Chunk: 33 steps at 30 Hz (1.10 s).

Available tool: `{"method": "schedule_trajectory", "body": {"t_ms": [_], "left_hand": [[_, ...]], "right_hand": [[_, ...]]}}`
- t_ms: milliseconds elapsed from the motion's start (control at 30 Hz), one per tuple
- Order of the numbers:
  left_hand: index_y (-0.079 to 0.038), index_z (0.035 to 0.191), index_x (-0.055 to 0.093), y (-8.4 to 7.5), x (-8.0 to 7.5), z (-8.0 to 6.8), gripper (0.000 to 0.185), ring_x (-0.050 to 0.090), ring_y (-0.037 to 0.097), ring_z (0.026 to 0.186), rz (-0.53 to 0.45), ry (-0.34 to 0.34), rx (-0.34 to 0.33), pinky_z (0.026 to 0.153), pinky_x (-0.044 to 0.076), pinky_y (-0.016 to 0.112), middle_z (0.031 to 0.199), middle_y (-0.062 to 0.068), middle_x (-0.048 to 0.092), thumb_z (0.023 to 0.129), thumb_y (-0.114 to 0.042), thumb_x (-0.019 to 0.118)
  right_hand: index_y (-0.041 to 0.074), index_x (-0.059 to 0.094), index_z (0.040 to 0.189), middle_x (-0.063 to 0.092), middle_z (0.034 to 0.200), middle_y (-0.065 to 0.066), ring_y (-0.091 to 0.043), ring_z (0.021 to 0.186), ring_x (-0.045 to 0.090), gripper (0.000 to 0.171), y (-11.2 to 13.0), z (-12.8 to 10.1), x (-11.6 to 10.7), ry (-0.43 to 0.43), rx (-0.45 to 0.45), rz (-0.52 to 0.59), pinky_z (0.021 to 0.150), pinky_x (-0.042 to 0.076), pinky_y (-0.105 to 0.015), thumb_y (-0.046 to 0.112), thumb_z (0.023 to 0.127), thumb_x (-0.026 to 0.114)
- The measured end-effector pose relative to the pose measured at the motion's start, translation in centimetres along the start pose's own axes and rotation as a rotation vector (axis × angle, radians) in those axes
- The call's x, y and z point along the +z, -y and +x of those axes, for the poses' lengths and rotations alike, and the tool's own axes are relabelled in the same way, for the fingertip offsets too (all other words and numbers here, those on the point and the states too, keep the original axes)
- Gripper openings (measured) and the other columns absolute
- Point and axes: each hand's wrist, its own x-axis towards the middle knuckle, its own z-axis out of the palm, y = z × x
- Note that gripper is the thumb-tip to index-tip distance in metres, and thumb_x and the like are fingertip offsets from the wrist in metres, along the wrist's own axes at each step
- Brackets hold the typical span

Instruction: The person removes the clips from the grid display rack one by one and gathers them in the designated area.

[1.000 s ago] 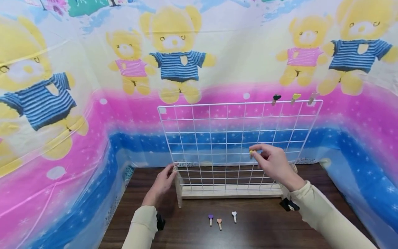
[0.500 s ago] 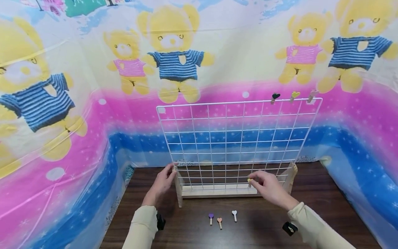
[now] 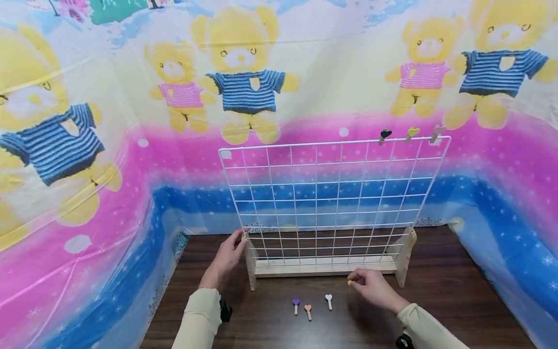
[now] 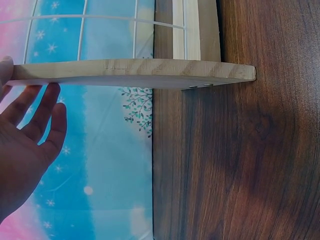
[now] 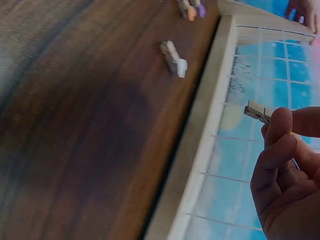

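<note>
With the right hand (image 3: pixel 374 287), pinching one small yellow-topped peg (image 5: pixel 258 111) between thumb and fingers, leaving a bare wooden end poking out. Held low, in front of the base bar of one wooden stand (image 3: pixel 324 271) and to the right of three loose pegs. Reaching in from the lower right, with forearm slanting up and leftward. On the dark desk (image 3: pixel 261 320), in hearts of three colours: one white peg (image 3: pixel 329 299), nearest to that hand, then one orange peg (image 3: pixel 308 310) and one purple peg (image 3: pixel 296 306), close together farther left. With the left hand (image 3: pixel 224 259), gripping the left upright (image 4: pixel 135 70) of the stand, thumb on one side, fingers on the other. Above the base, between two uprights: one white wire grid (image 3: pixel 317 199). Clipped toward the right of its top edge, three more pegs: one dark (image 3: pixel 385 134), one bright yellow (image 3: pixel 412 132), one pale pink (image 3: pixel 437 132). Seven pegs altogether. Behind everything, one bear-printed cloth (image 3: pixel 331 97).
</note>
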Motion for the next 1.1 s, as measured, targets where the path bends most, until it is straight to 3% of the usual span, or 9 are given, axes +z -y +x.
{"method": "schedule_trajectory", "body": {"t_ms": [100, 367, 600, 867, 1100], "left_hand": [[-0.018, 0.138, 0.047, 0.0, 0.0, 0.0, 0.037, 0.052, 0.029, 0.116, 0.001, -0.001, -0.005, 0.09, 0.045, 0.049, 0.127, 0.014, 0.055, 0.102, -0.021, 0.046], [-0.021, 0.138, 0.047, 0.1, 0.0, 0.1, 0.037, 0.051, 0.029, 0.118, -0.011, -0.001, -0.016, 0.092, 0.044, 0.05, 0.129, 0.013, 0.053, 0.101, -0.023, 0.046], [-0.022, 0.139, 0.045, 0.1, 0.1, 0.0, 0.037, 0.05, 0.029, 0.119, -0.012, 0.004, -0.031, 0.092, 0.043, 0.051, 0.131, 0.014, 0.052, 0.102, -0.023, 0.046], [-0.019, 0.139, 0.045, -0.1, 0.1, -0.1, 0.038, 0.05, 0.03, 0.118, -0.002, -0.004, -0.02, 0.092, 0.043, 0.051, 0.13, 0.015, 0.052, 0.102, -0.023, 0.045], [-0.018, 0.138, 0.046, -0.4, 0.0, -0.3, 0.037, 0.051, 0.029, 0.117, -0.008, -0.005, -0.016, 0.092, 0.044, 0.05, 0.127, 0.014, 0.054, 0.102, -0.02, 0.046]], "right_hand": [[0.002, 0.067, 0.092, 0.065, 0.078, -0.003, -0.013, 0.055, 0.058, 0.007, -0.9, -0.3, 0.9, 0.045, 0.062, 0.046, 0.046, 0.048, -0.025, 0.001, 0.085, 0.064], [-0.002, 0.066, 0.093, 0.062, 0.07, 0.0, -0.01, 0.047, 0.054, 0.009, -2.5, -0.7, 2.7, 0.137, 0.104, 0.081, 0.045, 0.046, -0.026, 0.003, 0.087, 0.062], [0.0, 0.067, 0.088, 0.061, 0.066, 0.0, -0.008, 0.045, 0.053, 0.006, -3.5, -0.8, 3.8, 0.155, 0.077, 0.089, 0.044, 0.045, -0.026, 0.004, 0.086, 0.064], [0.007, 0.065, 0.082, 0.056, 0.061, 0.004, -0.009, 0.045, 0.052, 0.006, -4.0, -0.6, 4.8, 0.18, 0.11, 0.048, 0.044, 0.043, -0.025, 0.003, 0.086, 0.062], [0.007, 0.064, 0.079, 0.055, 0.058, 0.003, -0.009, 0.043, 0.051, 0.008, -4.5, -0.6, 5.1, 0.182, 0.123, 0.01, 0.043, 0.042, -0.025, 0.002, 0.086, 0.063]]}}
